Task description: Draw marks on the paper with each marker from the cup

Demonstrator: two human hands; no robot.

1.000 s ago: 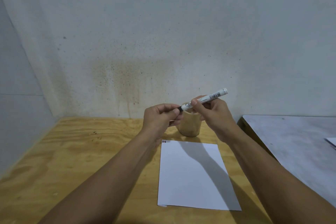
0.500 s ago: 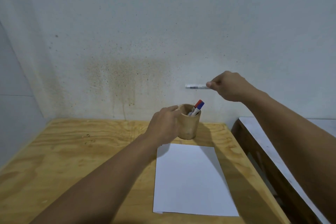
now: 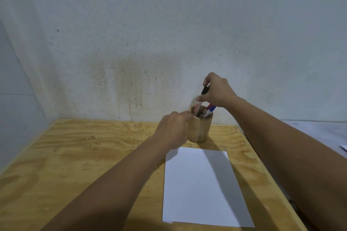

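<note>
Head view. A wooden cup [image 3: 200, 128] stands upright on the plywood table [image 3: 75, 155], just behind the far edge of the paper [image 3: 201, 185]. The paper lies flat in front of the cup; no marks can be made out on it, though the near-left corner looks slightly folded.

The left hand [image 3: 172, 131] is closed around the left wall of the cup, fingertips at the rim, so the cup is steadied. The right hand [image 3: 217, 90] is held directly above the cup mouth and is pinched on a black-capped marker [image 3: 201, 99], whose lower end is inside the cup; motion blur hides the exact grip. Two more markers, a red-capped one [image 3: 208, 107] and a blue-capped one [image 3: 212, 108], lean against the right side of the rim.

Judged handling: the markers are taken to be light, rigid, smooth plastic, prone to slipping in a loose pinch. A hold on the mid-barrel is preferred, since a pull on the cap alone may separate it. The cup is judged light enough to tip, hence the bracing hand. The paper is thin and may slide when drawn on.
</note>
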